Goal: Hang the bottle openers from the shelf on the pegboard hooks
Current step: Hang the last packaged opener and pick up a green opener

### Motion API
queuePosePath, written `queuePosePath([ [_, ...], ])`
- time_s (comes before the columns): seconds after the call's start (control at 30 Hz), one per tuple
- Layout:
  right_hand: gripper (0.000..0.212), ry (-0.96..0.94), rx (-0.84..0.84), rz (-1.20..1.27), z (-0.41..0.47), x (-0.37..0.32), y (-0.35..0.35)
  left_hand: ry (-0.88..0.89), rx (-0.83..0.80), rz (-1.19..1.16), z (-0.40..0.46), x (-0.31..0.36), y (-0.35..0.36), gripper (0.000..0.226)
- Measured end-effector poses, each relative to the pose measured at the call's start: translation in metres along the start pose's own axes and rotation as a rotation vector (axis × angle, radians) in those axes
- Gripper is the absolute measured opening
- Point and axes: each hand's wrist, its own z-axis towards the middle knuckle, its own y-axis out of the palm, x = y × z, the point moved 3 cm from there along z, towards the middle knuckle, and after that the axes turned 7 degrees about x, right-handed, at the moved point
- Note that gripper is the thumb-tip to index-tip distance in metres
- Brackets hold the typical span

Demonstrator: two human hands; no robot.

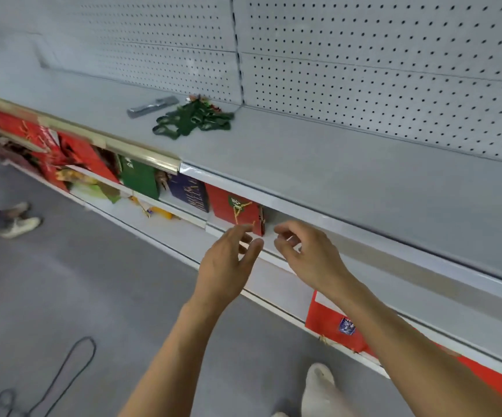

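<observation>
**Reaching toward a shelf of unhung bottle openers**

Head view. Hovering side by side in front of the lower shelf edge, the left hand (225,260) and the right hand (310,254) hold nothing; the fingers of each are loosely curled and slightly parted, and neither touches the other or the shelving. The bottle openers (192,121), a tangled green pile, lie on the grey shelf (334,164) at its far side, close against the pegboard (364,55) and well apart from both hands, up and to the left. Just left of the pile lies a grey bundle (152,106), possibly the hooks, though blur prevents certainty. No hooks are visible in the pegboard. Red, green and blue gift bags (231,206) hang below the shelf front. A black cable (72,362) loops on the floor at near left, beside the person's shoe (319,386); another person's shoes (21,224) stand at far left.

Judged risks: because the openers are interlocked, lifting one may drag several and spill them over the shelf front. With no hook mounted, an opener has nowhere to hang. A step leftward toward the pile could catch the cable.
</observation>
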Motion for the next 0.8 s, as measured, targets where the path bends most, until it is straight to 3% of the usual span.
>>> queuePosePath([
  [0.37,0.024,-0.051,-0.075,0.084,0.167,-0.062,0.09,-0.043,0.102,0.026,0.142,-0.107,-0.06,0.04],
  [0.8,0.029,-0.051,-0.099,0.034,0.365,-0.119,0.179,-0.072,0.077,-0.01,0.332,-0.219,-0.109,0.041],
])
